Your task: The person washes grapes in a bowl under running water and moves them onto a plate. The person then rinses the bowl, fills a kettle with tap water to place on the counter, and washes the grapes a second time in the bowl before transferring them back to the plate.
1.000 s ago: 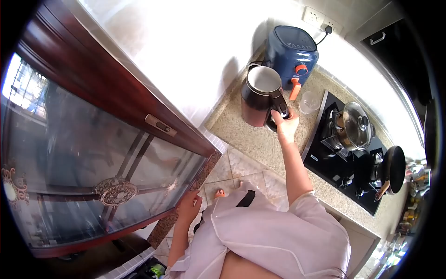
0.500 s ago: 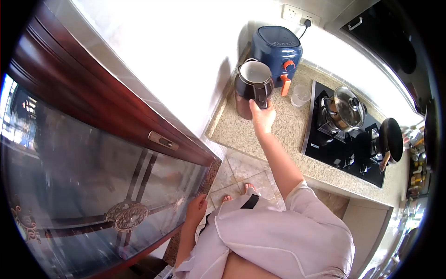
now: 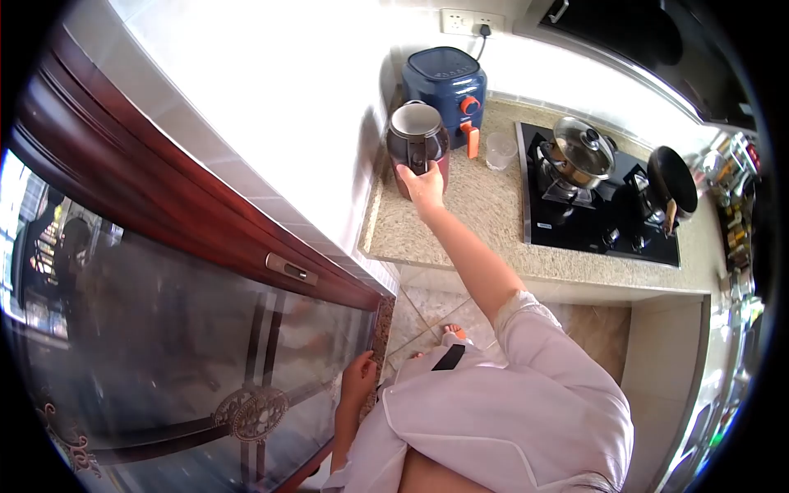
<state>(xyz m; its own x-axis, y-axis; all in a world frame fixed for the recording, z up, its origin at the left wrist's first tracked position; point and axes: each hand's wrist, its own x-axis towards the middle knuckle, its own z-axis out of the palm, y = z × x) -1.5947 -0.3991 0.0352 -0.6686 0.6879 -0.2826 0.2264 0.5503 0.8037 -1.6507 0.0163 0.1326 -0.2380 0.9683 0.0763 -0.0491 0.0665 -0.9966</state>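
Grip: my R hand is wrapped round the handle of the kettle, thumb on L side, fingers on R; narrow hold, looks firm.
Kettle: far L on counter, abt upright, mouth uncovered w/ pale inside showing. Base partly behind my hand, so can't tell if it sits flat. Can't see any contents.
L hand: my L hand hangs low by the near edge of the glass door, fingers loosely curled, nothing seen in it; can't tell if it touches.
Spill risk: no cover on the mouth, so if there's liquid in, a tilt or jerk cd slop it over my wrist.
Bump risk: air fryer is right behind kettle, its orange handle poking out to the R; a careless swing R cd catch it.
Glass risk: clear cup, R of that handle, is easy to miss & easy to tip if kettle or forearm sweeps across.
Stove side: hob further R, w/ lidded pot & frying pan, well apart from kettle.
Tight bits: wall close on kettle's L, fryer behind; freer room is near side & R. Door crowds my L arm; a step L cd knock my elbow on it.
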